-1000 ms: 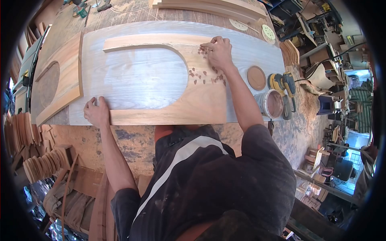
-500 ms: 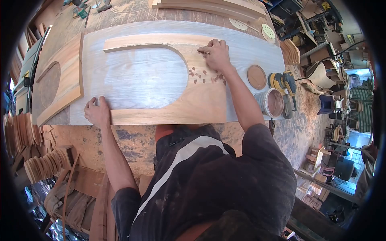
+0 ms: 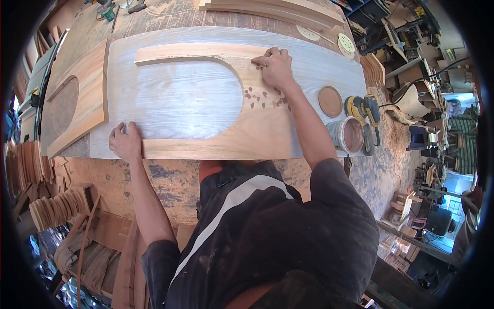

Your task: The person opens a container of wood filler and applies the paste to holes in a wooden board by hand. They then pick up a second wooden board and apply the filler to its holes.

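A pale U-shaped wooden panel point(image 3: 265, 131) lies flat on a grey wood-grain board, its open end to the left. My left hand point(image 3: 125, 142) is closed round the tip of its near leg, at the board's front edge. Over the far right part of the panel, my right hand point(image 3: 275, 66) has its fingers pinched together near the surface; what they hold, if anything, is hidden. Several small reddish-brown patches point(image 3: 264, 95) dot the panel just below that hand, some partly behind the wrist.
A tub of brown paste point(image 3: 353, 135), a round brown lid point(image 3: 330, 101) and a yellow sander point(image 3: 355, 106) stand to the right. Another cut-out wooden panel point(image 3: 95, 87) lies at left. Long planks point(image 3: 272, 11) and sanding discs point(image 3: 346, 43) are at the back.
The whole view has shifted slightly. My right hand has moved very little and stays pinched over the panel; my left hand keeps its hold on the near leg.
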Available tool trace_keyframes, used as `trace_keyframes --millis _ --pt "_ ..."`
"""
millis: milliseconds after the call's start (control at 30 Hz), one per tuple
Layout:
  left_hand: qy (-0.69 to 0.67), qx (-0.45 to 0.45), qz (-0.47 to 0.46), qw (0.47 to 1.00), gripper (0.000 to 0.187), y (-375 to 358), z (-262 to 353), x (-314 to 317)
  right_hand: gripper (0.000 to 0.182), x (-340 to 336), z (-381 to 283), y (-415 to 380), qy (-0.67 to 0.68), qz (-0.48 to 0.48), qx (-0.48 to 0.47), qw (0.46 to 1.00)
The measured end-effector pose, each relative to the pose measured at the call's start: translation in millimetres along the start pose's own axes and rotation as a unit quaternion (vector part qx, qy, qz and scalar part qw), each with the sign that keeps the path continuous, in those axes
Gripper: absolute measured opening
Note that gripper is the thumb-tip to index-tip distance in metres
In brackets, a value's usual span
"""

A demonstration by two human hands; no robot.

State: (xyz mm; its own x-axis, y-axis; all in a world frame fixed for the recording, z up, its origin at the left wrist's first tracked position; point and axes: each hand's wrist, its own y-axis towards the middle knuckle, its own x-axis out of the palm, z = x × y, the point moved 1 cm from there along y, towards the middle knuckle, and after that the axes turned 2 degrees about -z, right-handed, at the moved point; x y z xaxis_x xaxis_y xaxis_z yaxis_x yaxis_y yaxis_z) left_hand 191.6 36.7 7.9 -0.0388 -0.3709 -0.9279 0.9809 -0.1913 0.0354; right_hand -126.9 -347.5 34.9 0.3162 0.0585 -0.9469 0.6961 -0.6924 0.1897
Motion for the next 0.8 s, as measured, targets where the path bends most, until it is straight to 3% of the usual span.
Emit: trace_keyframes --millis 200,300,367,800 --pt "-0.003 0.002 -0.001 1.000 0.059 -2 0 -1 0.032 -13 -10 -1 -0.033 -0.040 0.004 0.999" --pt "-0.004 -0.001 -0.004 1.000 0.059 -2 2 -3 0.029 -9 -8 0 -0.045 0.000 -0.011 0.999" --pt "-0.003 -0.002 -0.006 1.000 0.059 -2 2 -3 0.028 -10 -9 -2 -0.104 0.044 -0.072 0.991" --pt "-0.001 0.004 -0.002 1.000 0.059 -1 -1 1 0.021 -18 -17 2 -0.173 0.014 -0.166 0.971"
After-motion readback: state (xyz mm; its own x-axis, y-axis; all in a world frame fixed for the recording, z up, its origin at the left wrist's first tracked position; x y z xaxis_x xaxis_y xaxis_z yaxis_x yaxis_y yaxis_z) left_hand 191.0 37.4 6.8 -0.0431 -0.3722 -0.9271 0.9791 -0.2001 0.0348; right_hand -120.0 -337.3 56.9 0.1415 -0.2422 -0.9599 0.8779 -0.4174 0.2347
